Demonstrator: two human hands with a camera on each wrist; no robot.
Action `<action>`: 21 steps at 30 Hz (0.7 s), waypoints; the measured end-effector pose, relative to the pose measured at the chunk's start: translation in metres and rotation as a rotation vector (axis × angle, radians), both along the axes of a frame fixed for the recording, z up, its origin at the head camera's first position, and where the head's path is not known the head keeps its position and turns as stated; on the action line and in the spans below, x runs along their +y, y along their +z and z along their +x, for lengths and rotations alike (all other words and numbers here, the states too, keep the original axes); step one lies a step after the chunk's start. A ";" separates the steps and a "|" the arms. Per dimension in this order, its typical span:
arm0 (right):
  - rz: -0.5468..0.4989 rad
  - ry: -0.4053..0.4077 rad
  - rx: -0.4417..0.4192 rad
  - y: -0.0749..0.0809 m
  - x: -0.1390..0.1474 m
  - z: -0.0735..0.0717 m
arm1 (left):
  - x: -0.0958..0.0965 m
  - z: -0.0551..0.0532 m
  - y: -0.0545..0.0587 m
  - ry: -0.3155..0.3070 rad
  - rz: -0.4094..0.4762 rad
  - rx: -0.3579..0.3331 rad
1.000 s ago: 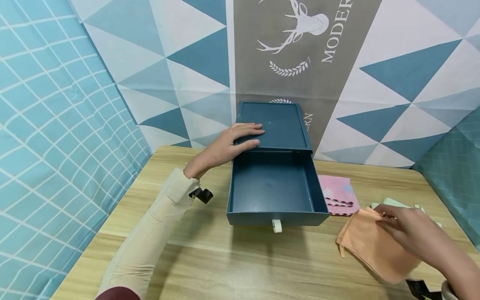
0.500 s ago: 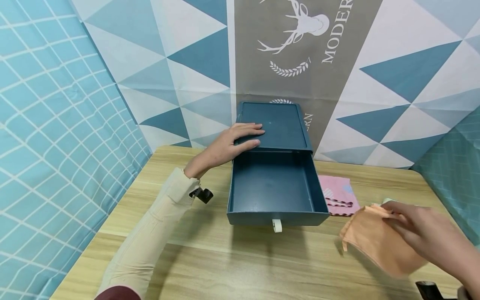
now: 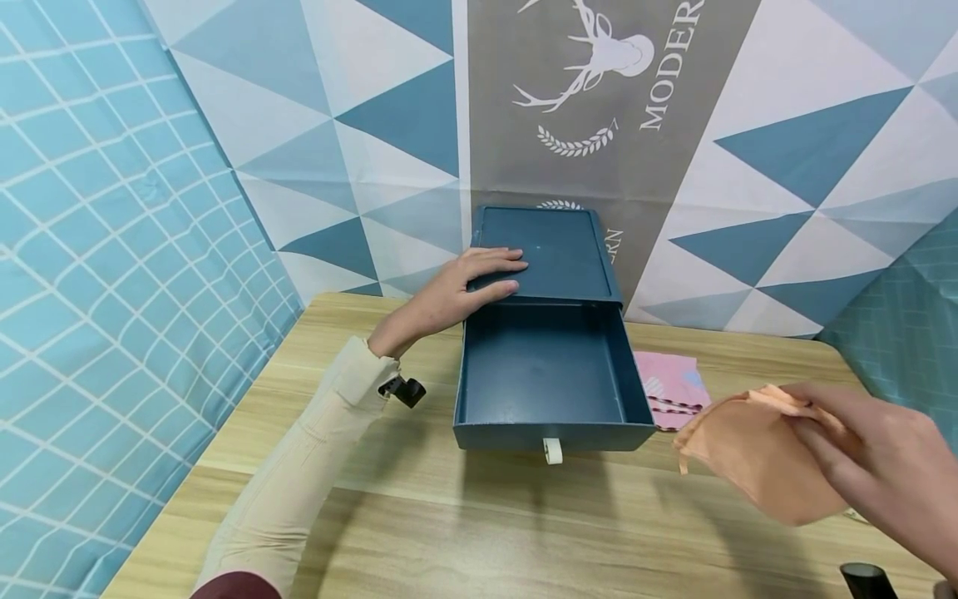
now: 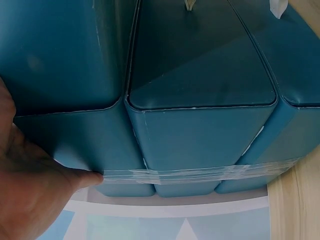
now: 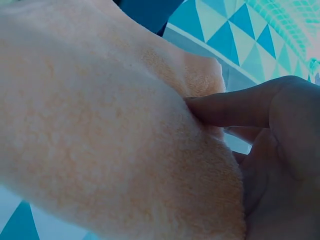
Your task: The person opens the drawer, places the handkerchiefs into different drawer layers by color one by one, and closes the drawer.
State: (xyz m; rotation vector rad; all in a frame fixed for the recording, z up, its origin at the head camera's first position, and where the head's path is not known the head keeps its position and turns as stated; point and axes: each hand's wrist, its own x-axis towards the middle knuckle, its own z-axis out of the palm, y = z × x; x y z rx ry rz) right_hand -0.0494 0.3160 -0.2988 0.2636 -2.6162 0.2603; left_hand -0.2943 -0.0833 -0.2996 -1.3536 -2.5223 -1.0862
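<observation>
A dark blue drawer unit (image 3: 542,249) stands against the back wall, its top drawer (image 3: 554,438) pulled out, with a pale pull tab (image 3: 553,451) at the front. My left hand (image 3: 467,283) rests on the unit's top near its left edge. In the left wrist view, clear tape (image 4: 190,175) runs across the stacked drawers beside my thumb. To the right, my right hand (image 3: 883,457) pinches a small orange towel (image 3: 763,457) by its upper edge, and the towel hangs above the table. Its fuzzy surface fills much of the right wrist view.
A folded pink cloth (image 3: 674,384) with a dark striped trim lies right of the drawer. The wood-grain table (image 3: 419,532) meets a patterned wall sheet (image 3: 374,150) behind and a blue checked sheet (image 3: 112,249) at the left.
My right hand has lifted the orange towel off the table, up and slightly right. Pale green cloth behind it has become mostly hidden. My left hand stays put.
</observation>
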 end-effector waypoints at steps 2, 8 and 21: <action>-0.012 0.004 0.021 0.002 0.000 0.002 | 0.000 0.000 0.000 0.000 0.000 -0.004; -0.023 -0.029 0.036 0.014 -0.001 0.007 | 0.001 0.001 0.000 -0.001 0.003 -0.005; -0.111 0.044 0.130 0.032 0.016 0.005 | 0.001 0.001 0.000 0.002 0.013 -0.008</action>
